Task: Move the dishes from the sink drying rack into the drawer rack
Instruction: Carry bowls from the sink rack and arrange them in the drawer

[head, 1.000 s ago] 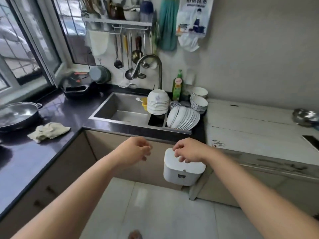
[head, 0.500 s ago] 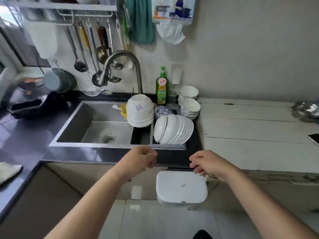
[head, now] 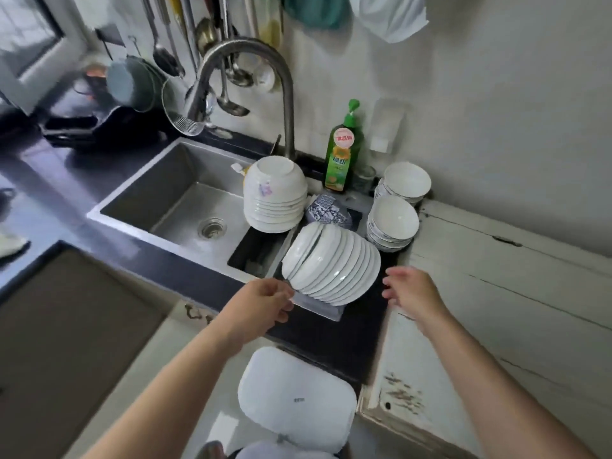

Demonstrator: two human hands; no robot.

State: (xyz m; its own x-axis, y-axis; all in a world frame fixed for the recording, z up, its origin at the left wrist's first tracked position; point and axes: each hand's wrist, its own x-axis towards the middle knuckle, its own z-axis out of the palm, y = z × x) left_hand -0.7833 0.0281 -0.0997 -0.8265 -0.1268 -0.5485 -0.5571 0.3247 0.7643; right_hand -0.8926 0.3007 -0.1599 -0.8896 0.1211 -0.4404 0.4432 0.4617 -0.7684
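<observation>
A row of several white plates (head: 334, 266) stands on edge in the drying rack (head: 323, 308) at the sink's right end. An upturned stack of white bowls (head: 275, 200) sits just behind it, with a blue-patterned bowl (head: 326, 210) beside. Two stacks of small white bowls (head: 394, 223) stand at the right. My left hand (head: 261, 301) hovers at the plates' near-left edge, fingers loosely curled, holding nothing. My right hand (head: 409, 286) is at the plates' right side, fingers spread. No drawer rack is in view.
The steel sink basin (head: 178, 200) lies to the left under a tall faucet (head: 245, 84). A green dish-soap bottle (head: 342, 154) stands at the wall. A white lidded bin (head: 294, 395) hangs below the counter edge. A worn white countertop (head: 503, 286) runs right.
The view has moved closer and tilted down over the sink. Both hands have risen from the counter's front edge to either side of the row of plates.
</observation>
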